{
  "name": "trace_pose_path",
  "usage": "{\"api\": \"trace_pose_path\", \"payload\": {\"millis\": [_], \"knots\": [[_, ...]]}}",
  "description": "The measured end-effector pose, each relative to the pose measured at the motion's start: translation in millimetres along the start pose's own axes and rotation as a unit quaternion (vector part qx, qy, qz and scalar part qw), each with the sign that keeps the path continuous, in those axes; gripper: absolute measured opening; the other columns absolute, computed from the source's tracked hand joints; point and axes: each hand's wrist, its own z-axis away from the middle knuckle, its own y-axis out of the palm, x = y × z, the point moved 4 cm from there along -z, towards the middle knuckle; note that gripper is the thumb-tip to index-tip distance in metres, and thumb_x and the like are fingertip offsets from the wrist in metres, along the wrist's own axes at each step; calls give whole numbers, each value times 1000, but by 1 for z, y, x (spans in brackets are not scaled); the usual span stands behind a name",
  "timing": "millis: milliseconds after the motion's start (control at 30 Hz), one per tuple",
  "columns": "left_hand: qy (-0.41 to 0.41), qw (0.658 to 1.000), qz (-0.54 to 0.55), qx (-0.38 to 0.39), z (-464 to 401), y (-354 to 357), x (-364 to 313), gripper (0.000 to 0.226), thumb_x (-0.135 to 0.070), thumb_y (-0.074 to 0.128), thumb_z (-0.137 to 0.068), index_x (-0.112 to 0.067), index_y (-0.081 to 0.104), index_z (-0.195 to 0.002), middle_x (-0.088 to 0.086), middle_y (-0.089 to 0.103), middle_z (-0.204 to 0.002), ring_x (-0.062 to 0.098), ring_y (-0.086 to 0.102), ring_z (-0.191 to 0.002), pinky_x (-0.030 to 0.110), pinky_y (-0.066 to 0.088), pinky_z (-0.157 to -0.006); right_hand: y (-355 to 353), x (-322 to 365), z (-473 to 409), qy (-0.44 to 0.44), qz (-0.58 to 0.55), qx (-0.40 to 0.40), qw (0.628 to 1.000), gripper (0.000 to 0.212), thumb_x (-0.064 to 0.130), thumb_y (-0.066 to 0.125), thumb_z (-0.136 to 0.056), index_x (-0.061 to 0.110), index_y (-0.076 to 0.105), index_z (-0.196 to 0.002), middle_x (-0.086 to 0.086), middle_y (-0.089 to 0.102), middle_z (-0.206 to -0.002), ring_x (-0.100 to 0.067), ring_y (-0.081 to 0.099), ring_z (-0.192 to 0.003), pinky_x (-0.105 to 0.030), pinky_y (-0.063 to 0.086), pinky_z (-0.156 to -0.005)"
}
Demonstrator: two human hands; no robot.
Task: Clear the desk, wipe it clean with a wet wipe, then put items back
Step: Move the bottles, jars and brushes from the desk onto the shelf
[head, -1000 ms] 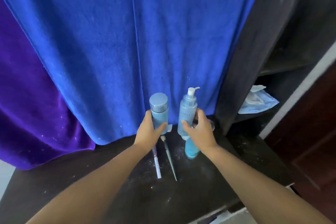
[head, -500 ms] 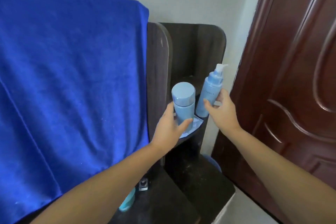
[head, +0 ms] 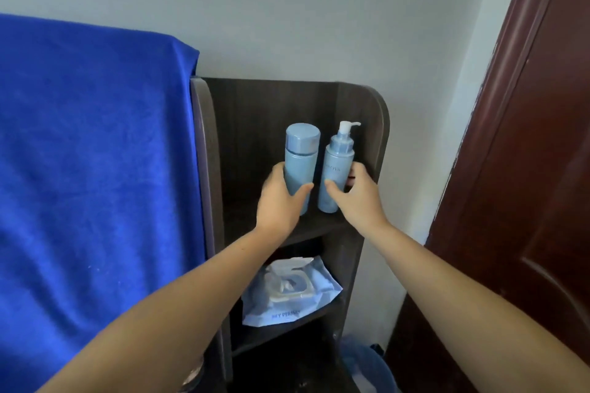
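The left hand [head: 281, 204] is curled round the lower part of the capped blue bottle [head: 300, 163], thumb in front and fingers behind it. The right hand [head: 354, 198] grips the pump bottle [head: 335, 175] in the same way, with its thumb on the front and the fingers round the far side. Both bottles stand upright and close together, just above the upper shelf [head: 322, 226] of the dark side unit. I cannot tell if their bases touch the board already, because the left hand hides one of them.

I judge that this is the clearing step: the bottles go to this shelf so that the tabletop becomes free for wiping. Each hand takes the bottle low on the body, which keeps the tall bottle steady and leaves the pump head free. Holding them upright also avoids a leak from the pump.

Below the hands, on the next shelf, lies the wet wipe pack [head: 290, 293], flat, with its lid flap turned up. It is near for the wiping step. To the left of the left hand a blue towel [head: 95, 169] hangs down, and to the right of the right hand there is a dark red door [head: 526, 201].
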Motion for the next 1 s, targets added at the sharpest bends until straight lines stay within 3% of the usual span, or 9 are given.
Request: {"api": "trace_pose_path", "payload": {"millis": [200,367,833,1000], "knots": [[-42,999,-9,-8,-17,13,10,54,-27,65,-83,-16,41,-130,3,52,-127,13,50,-112,28,42,-87,21,-12,-18,-15,-24,21,999,46,29,65,-84,14,46,-123,-3,59,-120,-14,56,-104,-25,46,-82],[-50,995,-79,21,-17,19,27,54,-28,65,-84,-15,40,-130,5,48,-131,18,48,-116,27,40,-89,36,-25,-20,-3,19,47,999,53,24,63,-86,10,39,-131,-10,53,-129,-23,53,-116,-36,47,-95],[-103,989,-103,-5,-37,34,37,53,-29,61,-86,-12,38,-131,9,47,-132,23,47,-118,34,41,-91,47,-29,-27,21,44,19,999,50,18,58,-89,3,37,-133,-17,52,-129,-30,52,-116,-34,44,-91],[-95,990,-107,-10,-27,27,34,68,-31,64,-84,-13,28,-139,10,39,-138,23,40,-125,36,39,-99,45,-28,-18,15,19,22,999,61,23,59,-89,6,28,-140,-14,43,-139,-27,46,-124,-29,39,-96]]}}
